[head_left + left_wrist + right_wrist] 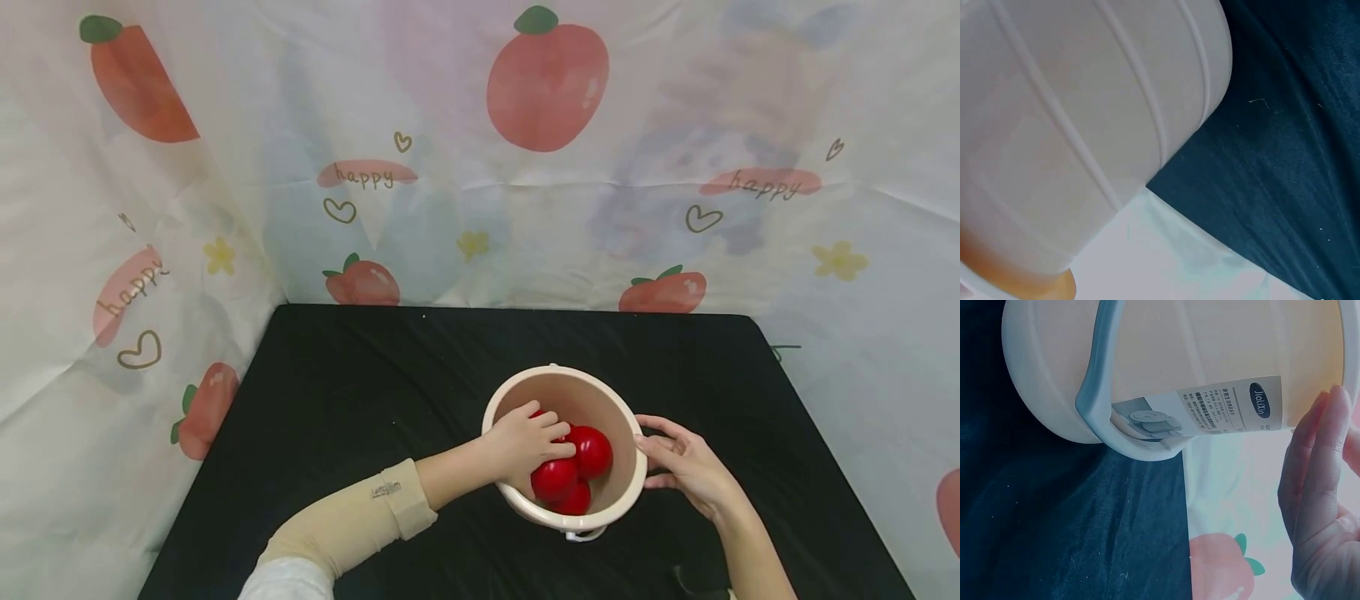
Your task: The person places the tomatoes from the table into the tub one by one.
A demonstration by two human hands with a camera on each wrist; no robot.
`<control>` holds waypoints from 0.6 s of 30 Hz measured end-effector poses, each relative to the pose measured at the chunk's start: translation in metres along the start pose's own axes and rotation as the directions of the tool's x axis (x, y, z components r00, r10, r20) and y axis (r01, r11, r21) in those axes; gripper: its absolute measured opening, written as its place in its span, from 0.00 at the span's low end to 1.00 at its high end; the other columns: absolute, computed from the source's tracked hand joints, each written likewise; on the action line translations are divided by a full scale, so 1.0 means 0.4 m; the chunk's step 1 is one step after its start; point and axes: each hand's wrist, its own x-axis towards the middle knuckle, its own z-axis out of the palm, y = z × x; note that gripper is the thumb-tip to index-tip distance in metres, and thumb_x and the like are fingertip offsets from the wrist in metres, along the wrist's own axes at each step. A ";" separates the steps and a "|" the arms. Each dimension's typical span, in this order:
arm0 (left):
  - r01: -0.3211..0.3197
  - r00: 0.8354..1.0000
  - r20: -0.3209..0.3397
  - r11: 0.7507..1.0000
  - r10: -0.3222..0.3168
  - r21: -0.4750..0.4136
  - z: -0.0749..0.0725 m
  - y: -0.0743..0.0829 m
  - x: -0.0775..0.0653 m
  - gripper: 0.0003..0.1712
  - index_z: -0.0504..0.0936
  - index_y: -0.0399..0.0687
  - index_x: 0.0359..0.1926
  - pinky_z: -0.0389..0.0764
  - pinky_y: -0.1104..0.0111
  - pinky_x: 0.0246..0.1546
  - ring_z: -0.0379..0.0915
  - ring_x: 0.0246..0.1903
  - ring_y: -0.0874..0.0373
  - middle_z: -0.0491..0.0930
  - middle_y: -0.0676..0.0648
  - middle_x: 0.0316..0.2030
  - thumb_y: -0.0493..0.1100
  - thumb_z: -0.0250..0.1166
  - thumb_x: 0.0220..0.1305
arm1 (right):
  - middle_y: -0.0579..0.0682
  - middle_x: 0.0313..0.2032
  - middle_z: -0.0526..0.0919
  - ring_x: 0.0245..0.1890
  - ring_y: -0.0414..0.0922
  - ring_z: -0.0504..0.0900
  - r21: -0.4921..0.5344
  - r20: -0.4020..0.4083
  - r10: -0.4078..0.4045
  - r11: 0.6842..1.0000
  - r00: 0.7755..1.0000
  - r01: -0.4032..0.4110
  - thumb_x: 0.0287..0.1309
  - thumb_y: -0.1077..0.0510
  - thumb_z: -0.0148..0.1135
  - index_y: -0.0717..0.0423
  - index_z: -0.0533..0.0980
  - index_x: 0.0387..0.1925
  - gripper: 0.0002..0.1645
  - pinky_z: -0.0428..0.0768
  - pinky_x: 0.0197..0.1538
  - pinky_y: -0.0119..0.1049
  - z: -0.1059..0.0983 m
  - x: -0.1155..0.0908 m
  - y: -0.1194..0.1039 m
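Observation:
A cream-coloured plastic bucket (510, 389) stands on the black-covered table, with ridges round its outer wall. Several red balls (592, 451) lie together inside it. My left hand (527, 446) reaches over the near left rim, its fingers spread across the balls. Part of a ball shows past its index finger. Its palm side is hidden, so whether it grips one cannot be seen. My right hand (686, 462) holds the bucket's right rim, thumb at the edge and fingers along the outside. In the right wrist view its fingertips (1336, 400) touch the wall just below the rim.
A pale carrying handle (1094, 381) hangs on the bucket's side near a printed label (1235, 406). Black cloth (360, 400) covers the table. A white curtain with fruit prints (465, 208) rises behind the table and along its sides.

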 end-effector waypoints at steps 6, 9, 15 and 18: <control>0.011 0.989 0.145 0.992 -0.028 0.122 -0.006 0.017 0.011 0.51 0.55 0.76 0.62 0.61 0.66 0.55 0.55 0.56 0.62 0.60 0.61 0.59 0.71 0.67 0.35 | 0.47 0.35 0.83 0.29 0.43 0.82 -0.001 -0.005 -0.001 1.000 1.000 0.001 0.61 0.58 0.55 0.68 0.55 0.62 0.33 0.81 0.31 0.40 0.001 0.000 0.000; 0.023 0.978 0.200 0.988 -0.053 0.151 -0.010 0.023 0.015 0.53 0.51 0.76 0.62 0.59 0.66 0.56 0.52 0.57 0.62 0.57 0.61 0.59 0.69 0.69 0.34 | 0.47 0.35 0.83 0.29 0.43 0.81 0.000 -0.007 0.001 1.000 1.000 -0.001 0.61 0.58 0.55 0.68 0.55 0.62 0.33 0.81 0.31 0.40 0.001 -0.001 0.000; 0.033 0.972 0.225 0.989 -0.065 0.141 -0.015 0.026 0.017 0.54 0.50 0.76 0.62 0.58 0.65 0.58 0.51 0.58 0.62 0.56 0.61 0.60 0.69 0.69 0.33 | 0.47 0.35 0.83 0.28 0.43 0.81 -0.002 -0.009 0.003 1.000 1.000 -0.003 0.61 0.58 0.55 0.68 0.55 0.62 0.33 0.81 0.31 0.40 0.002 -0.001 0.001; 0.036 0.973 0.220 0.990 -0.065 0.133 -0.016 0.025 0.014 0.54 0.50 0.75 0.62 0.58 0.65 0.58 0.51 0.58 0.62 0.56 0.61 0.60 0.69 0.70 0.33 | 0.47 0.35 0.83 0.28 0.43 0.81 0.000 -0.008 0.004 1.000 1.000 -0.004 0.61 0.58 0.55 0.68 0.55 0.63 0.33 0.81 0.31 0.40 0.002 0.000 0.002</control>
